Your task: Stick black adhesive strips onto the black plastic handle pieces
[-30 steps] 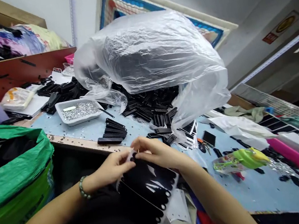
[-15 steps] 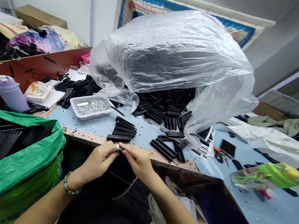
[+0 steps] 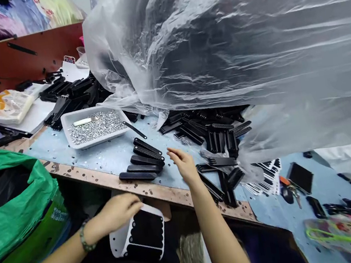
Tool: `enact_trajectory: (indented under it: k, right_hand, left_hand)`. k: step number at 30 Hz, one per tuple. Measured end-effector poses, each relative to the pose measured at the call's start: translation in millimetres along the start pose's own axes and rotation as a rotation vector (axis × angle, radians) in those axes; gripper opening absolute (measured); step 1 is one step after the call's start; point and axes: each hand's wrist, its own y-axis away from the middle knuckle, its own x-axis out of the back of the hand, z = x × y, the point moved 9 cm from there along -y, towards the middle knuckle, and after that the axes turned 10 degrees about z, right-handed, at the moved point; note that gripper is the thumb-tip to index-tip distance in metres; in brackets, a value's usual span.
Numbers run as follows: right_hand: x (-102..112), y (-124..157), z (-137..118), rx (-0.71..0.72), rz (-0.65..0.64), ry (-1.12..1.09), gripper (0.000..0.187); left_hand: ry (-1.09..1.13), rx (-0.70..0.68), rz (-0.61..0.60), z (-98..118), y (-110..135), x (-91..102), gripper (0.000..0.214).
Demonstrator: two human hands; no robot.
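Well, left hand (image 3: pixel 118 211) half-curled, gripping a white card of black plastic clips (image 3: pixel 137 233) at six o'clock; right hand (image 3: pixel 182 164) open, empty, fingers spread, beside stacked black plastic clips (image 3: pixel 142 160) at nine o'clock.

White card (image 3: pixel 118 243), black hair clips (image 3: pixel 146 228) mounted side by side, tilted

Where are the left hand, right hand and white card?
left hand (image 3: pixel 119 211): head view, on the back of the hand
right hand (image 3: pixel 181 163): head view, on the back of the hand
white card (image 3: pixel 118 245): head view, on its bare left corner
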Motion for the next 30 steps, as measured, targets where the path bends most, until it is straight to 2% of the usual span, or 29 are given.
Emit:
enact_trajectory:
  k: [1, 3, 4, 6, 9, 11, 13, 15, 17, 19, 22, 30]
  right_hand:
    - [-16.8, -10.7, -0.4, 0.026, -0.047, 0.030, 0.040]
    - [-45.4, -29.7, 0.1, 0.042, -0.113, 0.052, 0.034]
    - [-57.2, -37.2, 0.2, 0.049, -0.146, 0.067, 0.032]
    - [-75.1, -46.6, -0.5, 0.063, -0.224, 0.094, 0.029]
    - [-88.7, -45.7, -2.6, 0.076, -0.359, 0.117, 0.025]
    - [-89.1, -39.4, -7.8, 0.115, -0.405, 0.140, 0.025]
    - [-82.9, -33.6, -16.4, 0.174, -0.363, 0.173, 0.026]
    - [-76.6, -27.7, -26.2, 0.218, -0.294, 0.191, 0.027]
    - [-77.6, -19.8, -34.7, 0.240, -0.284, 0.196, 0.025]
    - [-83.8, -11.9, -42.0, 0.263, -0.315, 0.209, 0.018]
    - [-94.0, -4.4, -48.5, 0.294, -0.350, 0.261, 0.011]
    - [-110.7, -2.0, -47.7, 0.264, -0.416, 0.336, 0.010]
  left_hand:
    - [0.056, 0.014, 0.062, 3.6, -10.1, 24.3, 0.043]
    - [0.111, 0.040, 0.295, 4.7, -39.6, 78.0, 0.041]
    - [0.106, 0.044, 0.384, 3.3, -57.5, 97.7, 0.038]
    - [0.088, 0.034, 0.408, -1.2, -98.7, 112.4, 0.042]
    - [0.085, 0.046, 0.309, -13.0, -150.1, 103.8, 0.052]
    - [0.098, 0.047, 0.235, -18.5, -163.9, 93.9, 0.048]
    - [0.101, 0.030, 0.232, -20.4, -160.7, 91.8, 0.043]
    - [0.108, 0.027, 0.334, -21.6, -146.9, 100.4, 0.041]
    - [0.134, 0.041, 0.425, -21.5, -131.6, 107.9, 0.034]
    - [0.186, 0.062, 0.397, -20.0, -123.8, 103.4, 0.026]
    - [0.265, 0.080, 0.300, -17.4, -124.9, 89.1, 0.026]
    - [0.300, 0.086, 0.254, -27.0, -138.2, 79.4, 0.029]
